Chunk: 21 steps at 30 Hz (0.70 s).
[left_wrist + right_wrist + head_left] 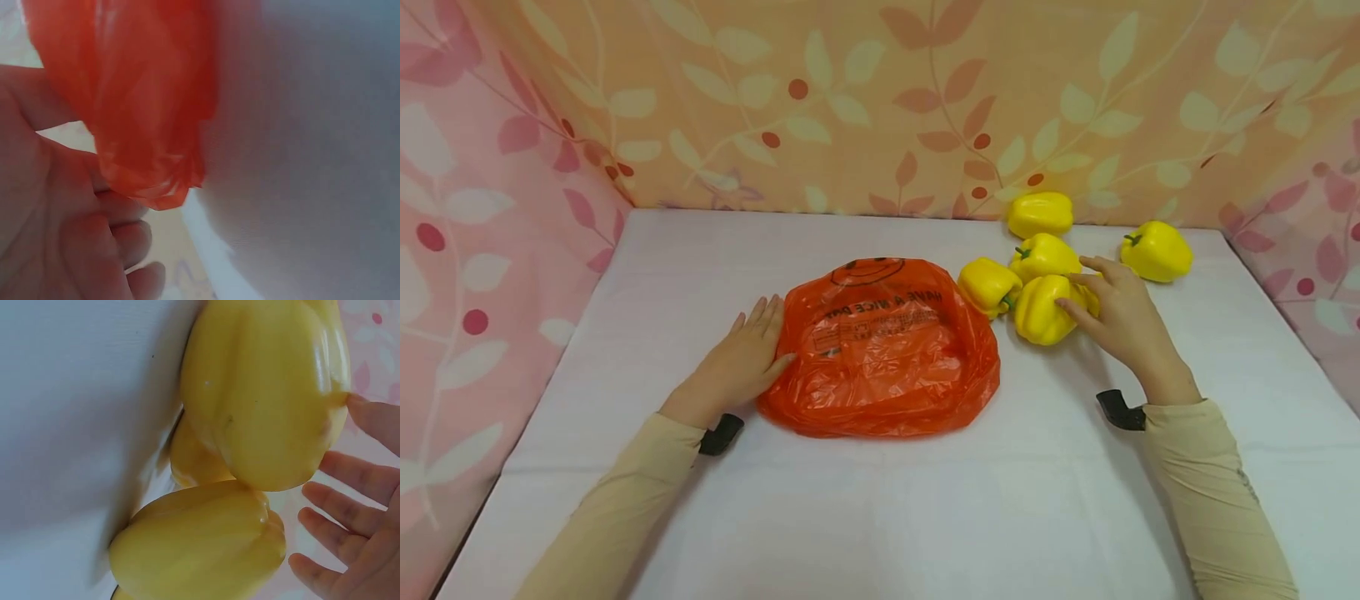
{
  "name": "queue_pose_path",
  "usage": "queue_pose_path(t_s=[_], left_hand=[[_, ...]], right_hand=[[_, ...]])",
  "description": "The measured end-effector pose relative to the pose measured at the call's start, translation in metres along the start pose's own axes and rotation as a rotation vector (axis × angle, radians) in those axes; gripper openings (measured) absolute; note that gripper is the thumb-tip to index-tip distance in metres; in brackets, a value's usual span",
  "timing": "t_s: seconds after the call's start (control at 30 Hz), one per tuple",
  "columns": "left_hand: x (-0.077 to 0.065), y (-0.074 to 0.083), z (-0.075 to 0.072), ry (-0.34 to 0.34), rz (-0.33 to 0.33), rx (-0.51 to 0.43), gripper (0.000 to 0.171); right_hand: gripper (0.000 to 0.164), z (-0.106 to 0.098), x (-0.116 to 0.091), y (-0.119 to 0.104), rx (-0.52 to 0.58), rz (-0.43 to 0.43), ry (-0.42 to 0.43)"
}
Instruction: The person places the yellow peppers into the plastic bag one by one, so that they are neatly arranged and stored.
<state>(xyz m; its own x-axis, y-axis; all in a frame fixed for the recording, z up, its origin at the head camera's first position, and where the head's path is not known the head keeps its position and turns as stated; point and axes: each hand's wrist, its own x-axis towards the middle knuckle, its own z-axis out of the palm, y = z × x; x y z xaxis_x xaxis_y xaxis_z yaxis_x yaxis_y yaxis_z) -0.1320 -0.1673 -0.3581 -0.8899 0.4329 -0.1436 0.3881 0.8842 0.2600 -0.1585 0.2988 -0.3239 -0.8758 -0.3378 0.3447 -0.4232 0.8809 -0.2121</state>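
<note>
White table (880,508), yellow peppers (987,285) crowding the nearest pepper (1043,312), right fingers (362,477) spread, touching it, left fingers (766,318) straight against red bag (883,367)

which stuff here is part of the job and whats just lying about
Likely in the job:
bag, left grip against it
clustered peppers, right grip at the nearest
lone pepper, probably, as it looks alike

Seemingly just surroundings:
floral cloth
table
black pieces at the wrists
</note>
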Motion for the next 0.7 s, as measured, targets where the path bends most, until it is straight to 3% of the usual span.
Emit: queue_pose_path(t_s=[0.23,0.47,0.6,0.7], left_hand=[[0.011,-0.006,0.002,0.002,0.023,-0.049,0.073],[0.011,-0.007,0.003,0.001,0.006,-0.092,0.072],[0.012,-0.006,0.003,0.002,0.009,-0.102,0.072],[0.013,-0.006,0.004,0.007,0.012,-0.104,0.072]], right_hand=[[0.039,0.001,-0.002,-0.002,0.089,-0.004,-0.001],[0.037,0.005,-0.005,-0.002,0.201,-0.005,0.002],[0.034,0.008,-0.007,-0.001,0.327,-0.024,0.030],[0.036,0.010,-0.007,-0.003,0.444,0.009,0.031]])
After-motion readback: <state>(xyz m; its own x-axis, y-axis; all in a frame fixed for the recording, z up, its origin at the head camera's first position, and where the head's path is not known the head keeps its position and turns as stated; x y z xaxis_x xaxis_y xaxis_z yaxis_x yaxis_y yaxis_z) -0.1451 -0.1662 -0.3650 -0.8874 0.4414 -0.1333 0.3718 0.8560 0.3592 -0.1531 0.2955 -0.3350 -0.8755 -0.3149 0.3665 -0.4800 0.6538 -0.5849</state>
